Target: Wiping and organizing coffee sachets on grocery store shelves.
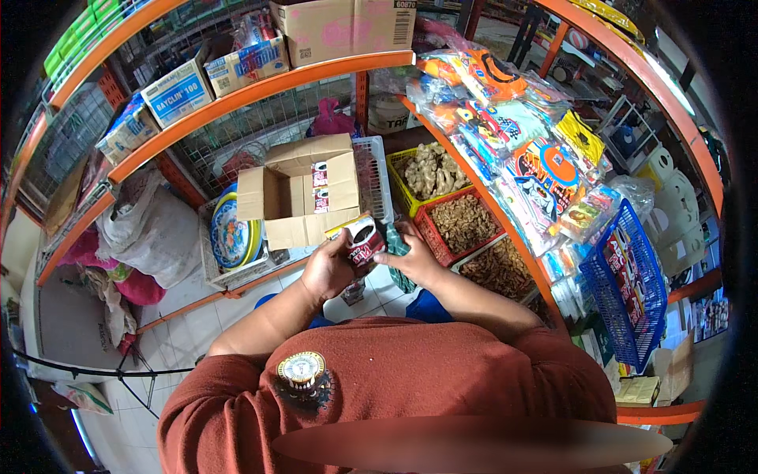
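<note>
My left hand (pixel 327 268) grips a dark red and white printed pack (pixel 362 243), which looks like a can, and holds it tilted in front of my body. A green patterned cloth (pixel 400 263) hangs from my right hand (pixel 419 259), whose thumb reaches the pack's right side. Just beyond my hands stands an open cardboard box (pixel 281 228) with its flaps spread. Two similar red and white packs (pixel 320 186) show along its inner right side. The lower part of the cloth drops towards the tiled floor.
Right of the box are a yellow crate of ginger (pixel 431 172), a red crate of brown roots (pixel 465 224) and plastic-wrapped goods (pixel 521 148). A blue basket (pixel 628 290) leans at far right. Decorated plates (pixel 234 234) and a white sack (pixel 151 228) sit left. An orange shelf beam (pixel 260 80) crosses above.
</note>
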The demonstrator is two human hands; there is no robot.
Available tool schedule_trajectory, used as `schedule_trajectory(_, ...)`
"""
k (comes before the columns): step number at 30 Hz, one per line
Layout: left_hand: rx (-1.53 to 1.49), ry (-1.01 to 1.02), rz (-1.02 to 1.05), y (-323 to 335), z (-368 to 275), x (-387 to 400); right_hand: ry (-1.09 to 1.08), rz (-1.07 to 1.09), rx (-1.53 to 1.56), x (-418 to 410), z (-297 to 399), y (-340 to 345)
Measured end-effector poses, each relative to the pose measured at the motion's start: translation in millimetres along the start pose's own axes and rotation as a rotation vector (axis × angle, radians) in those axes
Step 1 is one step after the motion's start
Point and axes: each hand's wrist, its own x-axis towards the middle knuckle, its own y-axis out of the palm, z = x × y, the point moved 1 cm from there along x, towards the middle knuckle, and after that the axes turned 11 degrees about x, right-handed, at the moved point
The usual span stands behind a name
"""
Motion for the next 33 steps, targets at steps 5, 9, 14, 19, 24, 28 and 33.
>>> schedule_trajectory(5, 0.065, 0.054, 0.074, -5.1, 9.0, 3.7, 0.124, -0.023, 0.362, 8.8, 28.7, 3.8)
schedule_trajectory(9, 0.53, -0.034, 0.093, 0.1, 40.0, -11.5, -0.219, -0.174, -0.283, 14.7, 36.3, 4.6)
schedule_trajectory(14, 0.157, 0.044, 0.002, 4.5, 39.4, 2.0, -0.361, -0.239, -0.594, -5.0, 38.8, 24.4)
schedule_trajectory(19, -0.078, -0.028, -0.037, 15.1, 15.6, -2.1, -0.531, 0.006, -0.812, -30.2, 31.0, 18.9)
schedule_trajectory(24, -0.013, -0.125, -0.017, 15.7, 5.4, -3.4, -0.626, 0.322, -0.76, -30.4, 27.9, 29.6)
schedule_trajectory(28, 0.007, -0.037, 0.025, 14.6, 7.1, -7.9, -0.631, 0.218, -0.714, -18.8, 17.7, 15.4)
schedule_trajectory(33, -0.013, 0.007, -0.016, 9.3, 2.5, -6.0, -0.541, 0.215, -0.724, -32.3, 26.5, 36.6)
